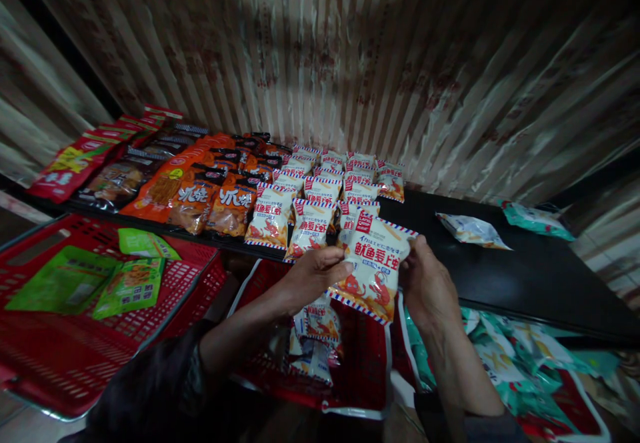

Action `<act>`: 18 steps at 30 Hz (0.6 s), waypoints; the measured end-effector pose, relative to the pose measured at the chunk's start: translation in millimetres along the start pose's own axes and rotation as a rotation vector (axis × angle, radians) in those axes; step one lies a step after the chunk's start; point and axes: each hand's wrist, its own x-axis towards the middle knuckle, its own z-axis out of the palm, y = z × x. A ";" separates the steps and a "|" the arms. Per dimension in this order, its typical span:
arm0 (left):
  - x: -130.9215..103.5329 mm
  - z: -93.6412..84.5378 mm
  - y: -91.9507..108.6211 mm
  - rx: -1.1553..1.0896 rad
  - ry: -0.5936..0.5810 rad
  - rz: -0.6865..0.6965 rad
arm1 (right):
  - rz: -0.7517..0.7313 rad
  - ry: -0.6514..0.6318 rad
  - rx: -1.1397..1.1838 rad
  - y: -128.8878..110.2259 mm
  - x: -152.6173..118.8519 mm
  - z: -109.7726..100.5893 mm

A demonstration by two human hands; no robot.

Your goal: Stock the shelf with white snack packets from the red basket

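A white and orange snack bag (pixel 373 266) with red lettering and a striped edge is held up between my two hands, over the front edge of the black shelf. My left hand (pixel 313 279) grips its left side, thumb on the front. My right hand (pixel 427 276) is closed on its right edge, with the fingertips partly hidden behind it. Behind the bag, several matching snack bags (pixel 320 193) stand in rows on the shelf. Below my hands, a red basket (pixel 363 356) contains a few more of these bags (pixel 317 323).
Orange and red snack packets (pixel 173 186) fill the shelf's left part. A white bag (pixel 473 229) and a teal bag (pixel 537 219) lie on the black shelf (pixel 520 283) at right. Another red basket (pixel 40 356) holds green packets (pixel 133 286). Teal bags (pixel 520 363) fill a basket at lower right.
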 end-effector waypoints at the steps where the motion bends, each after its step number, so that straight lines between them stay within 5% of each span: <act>1: 0.8 -0.8 0.7 -0.050 0.045 0.008 | 0.010 -0.046 -0.025 0.1 -2.2 0.7; 8: 7.9 -6.5 6.5 -0.394 0.200 0.095 | 0.050 -0.276 -0.157 7.6 -22.6 9.3; 18: 2.3 -1.9 10.9 -0.437 0.171 0.109 | 0.069 -0.239 -0.117 13.8 -27.3 19.9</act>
